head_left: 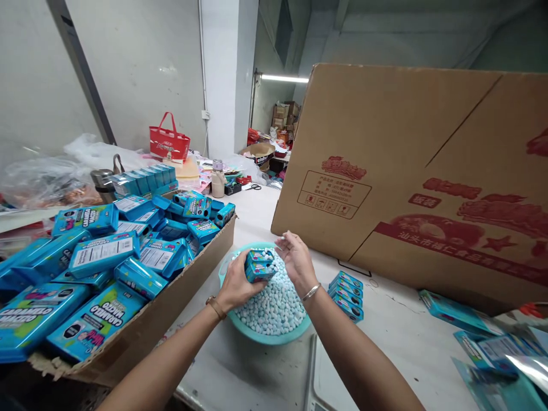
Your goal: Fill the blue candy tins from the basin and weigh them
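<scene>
A light-blue bowl [274, 340] stands on the table, heaped with small white and pale-blue candies [269, 311]. Over its left side my left hand [236, 281] is closed around small blue candy boxes [258, 266], two of them stacked; candies show at their right-hand ends. My right hand [296, 260] is raised over the bowl's right side, apart from the boxes. Its fingers are loosely bent and spread, and I see nothing clearly held in them. To the right of the bowl, several similar small boxes [346, 295] stand in a row.
On the left is an open carton [171, 325] piled with blue candy packs [105, 251]. A large cardboard box [406, 171] rises at the back right. A white scale-like device [331, 382] lies at the front. Blue packaging [492, 348] is at the right. A bottle [218, 180] stands behind.
</scene>
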The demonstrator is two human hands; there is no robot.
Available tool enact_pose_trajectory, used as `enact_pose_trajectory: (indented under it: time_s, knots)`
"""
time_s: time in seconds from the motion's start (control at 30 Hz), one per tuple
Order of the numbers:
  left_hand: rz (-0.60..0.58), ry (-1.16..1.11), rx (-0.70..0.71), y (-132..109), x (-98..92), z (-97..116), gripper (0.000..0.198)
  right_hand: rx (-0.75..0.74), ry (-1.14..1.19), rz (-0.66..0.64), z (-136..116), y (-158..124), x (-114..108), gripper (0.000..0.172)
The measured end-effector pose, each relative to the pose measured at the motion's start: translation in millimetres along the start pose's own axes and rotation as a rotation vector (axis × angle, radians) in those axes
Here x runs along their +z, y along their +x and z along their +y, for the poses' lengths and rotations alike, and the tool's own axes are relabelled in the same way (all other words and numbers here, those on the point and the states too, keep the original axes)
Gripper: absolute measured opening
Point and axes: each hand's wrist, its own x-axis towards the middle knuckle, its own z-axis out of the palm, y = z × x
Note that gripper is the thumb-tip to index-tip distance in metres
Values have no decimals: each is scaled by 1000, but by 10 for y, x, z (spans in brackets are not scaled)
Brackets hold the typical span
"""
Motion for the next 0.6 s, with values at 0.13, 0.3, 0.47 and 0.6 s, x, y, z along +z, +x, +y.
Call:
enact_pose_trajectory:
  time_s: [0.13, 0.3, 0.47, 0.6]
  knots:
    - [-39, -122, -16, -20, 63, -21, 78, -75, -100, 49, 158, 128, -68, 33]
    - [-80, -139, -33, -20, 97, -75, 77, -108, -171, 25, 255, 173, -84, 34]
    - [-78, -262, -29, -2, 56, -41, 75, -71, -180, -43, 209, 104, -49, 34]
    - [-90, -400, -77, -22, 73, -17, 74, -72, -298, -88, 229, -8, -3, 30]
